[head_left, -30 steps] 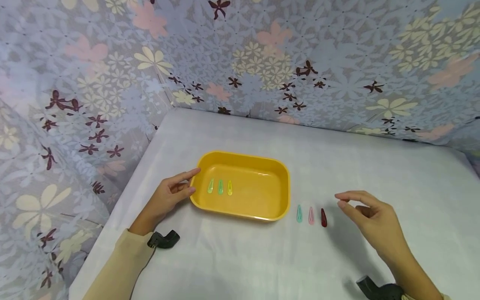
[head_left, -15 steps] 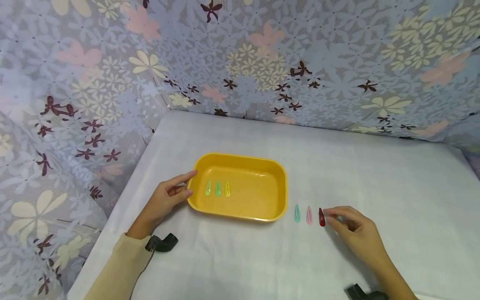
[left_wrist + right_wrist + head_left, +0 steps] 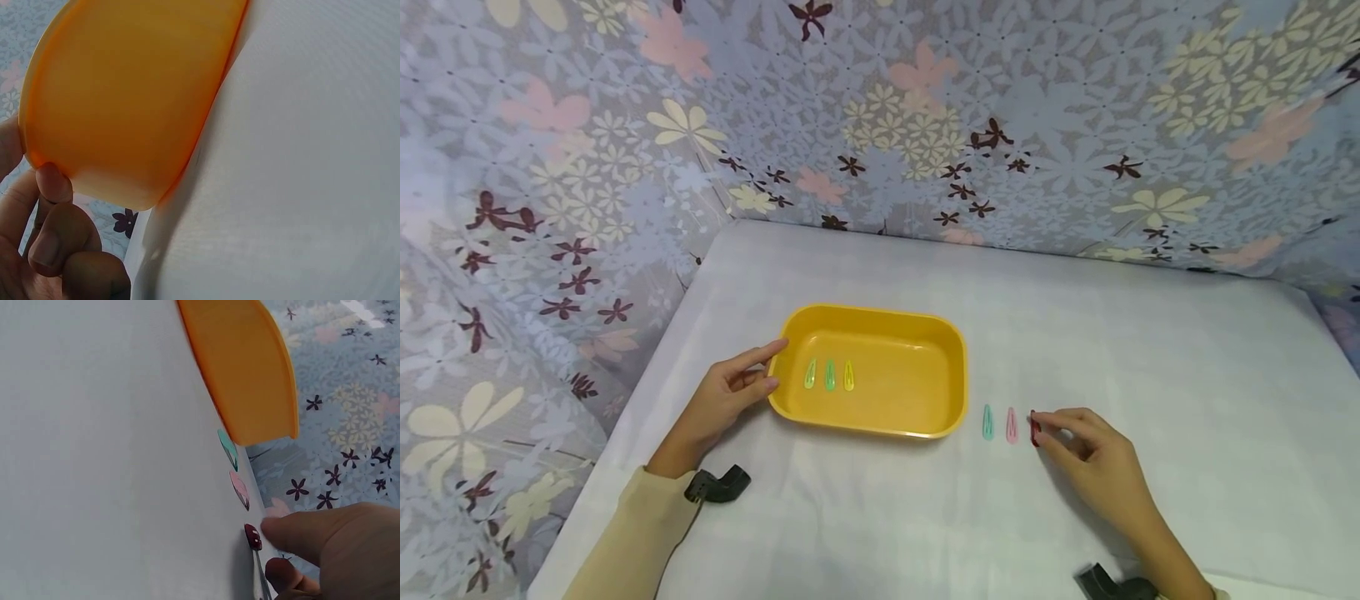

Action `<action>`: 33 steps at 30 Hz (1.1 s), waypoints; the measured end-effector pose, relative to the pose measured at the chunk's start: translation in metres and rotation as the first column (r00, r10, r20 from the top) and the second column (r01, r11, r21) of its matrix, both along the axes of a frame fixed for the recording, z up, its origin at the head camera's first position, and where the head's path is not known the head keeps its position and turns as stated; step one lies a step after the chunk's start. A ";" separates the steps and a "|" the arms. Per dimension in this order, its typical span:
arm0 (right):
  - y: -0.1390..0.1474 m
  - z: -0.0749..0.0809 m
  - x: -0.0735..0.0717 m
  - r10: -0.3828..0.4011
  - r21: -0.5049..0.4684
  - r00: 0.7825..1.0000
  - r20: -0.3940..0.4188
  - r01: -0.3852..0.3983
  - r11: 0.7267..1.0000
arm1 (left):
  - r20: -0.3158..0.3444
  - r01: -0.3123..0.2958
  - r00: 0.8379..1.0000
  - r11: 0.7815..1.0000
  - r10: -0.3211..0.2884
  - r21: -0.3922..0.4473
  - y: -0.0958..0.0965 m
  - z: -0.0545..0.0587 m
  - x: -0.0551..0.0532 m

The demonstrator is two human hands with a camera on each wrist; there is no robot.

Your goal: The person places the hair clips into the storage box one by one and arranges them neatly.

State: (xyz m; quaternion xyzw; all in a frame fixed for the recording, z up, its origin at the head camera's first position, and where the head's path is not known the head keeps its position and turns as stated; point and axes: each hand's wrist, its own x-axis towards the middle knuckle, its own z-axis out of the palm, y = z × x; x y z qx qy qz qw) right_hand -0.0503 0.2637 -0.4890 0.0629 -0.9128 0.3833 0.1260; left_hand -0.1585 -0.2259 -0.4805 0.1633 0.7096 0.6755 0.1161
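My left hand (image 3: pixel 718 397) grips the left end of a yellow tray (image 3: pixel 958 375), index finger and thumb at its rim; the left wrist view shows the fingertips against the tray's wall (image 3: pixel 125 112). Inside lie a pale green snap hair clip (image 3: pixel 810 374), a green one (image 3: pixel 830 376) and a yellow one (image 3: pixel 848 376), side by side. To the right, my right hand (image 3: pixel 1097 462) pinches a dark red hair clip (image 3: pixel 253 537) between thumb and index finger, tipped on its edge close to the cloth. Left of it lie a pink clip (image 3: pixel 1012 425) and a turquoise clip (image 3: pixel 988 422).
White cloth (image 3: pixel 865 508) covers the table. A flowered fabric backdrop (image 3: pixel 820 108) rises behind the table and along its left side. Each wrist wears a black camera mount, the left mount (image 3: pixel 717 484) beside a beige sleeve (image 3: pixel 636 533).
My right hand has come left and down to the dark red clip, pinched it and tipped it up from lying flat. My left hand stays at the tray. The head view has shifted slightly.
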 end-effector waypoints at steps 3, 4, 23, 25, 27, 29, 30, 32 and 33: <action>0.000 0.000 -0.001 -0.005 0.045 1.000 -0.005 0.005 0.999 | -0.001 0.001 1.000 1.000 -0.001 -0.004 0.001 0.000 0.000; 0.000 0.000 -0.001 -0.005 0.054 1.000 -0.004 0.005 0.999 | -0.002 0.001 1.000 1.000 -0.001 -0.004 0.001 0.000 0.000; -0.008 0.005 -0.004 -0.024 0.100 0.999 0.030 0.021 0.995 | -0.008 -0.015 1.000 1.000 0.015 -0.011 0.001 0.001 0.001; -0.009 0.005 -0.004 -0.028 0.102 0.999 0.032 0.024 0.994 | -0.013 -0.010 1.000 1.000 0.010 0.000 0.000 0.000 0.001; -0.008 0.005 -0.003 -0.033 0.099 0.999 0.041 0.028 0.995 | -0.021 -0.002 1.000 1.000 0.002 0.012 0.000 -0.001 0.000; -0.007 0.005 -0.003 -0.040 0.091 0.997 0.058 0.035 0.995 | -0.025 0.004 1.000 1.000 -0.004 0.022 0.000 -0.002 0.000; -0.007 0.005 -0.002 -0.043 0.087 0.997 0.069 0.037 0.996 | -0.027 0.006 1.000 1.000 -0.006 0.023 0.000 -0.002 0.000; -0.007 0.005 -0.001 -0.050 0.075 0.994 0.094 0.043 0.996 | -0.023 0.007 1.000 1.000 -0.006 0.020 0.000 -0.001 0.000; -0.007 0.006 0.000 -0.053 0.068 0.993 0.106 0.046 0.997 | -0.020 0.005 1.000 1.000 -0.005 0.016 0.000 -0.001 0.000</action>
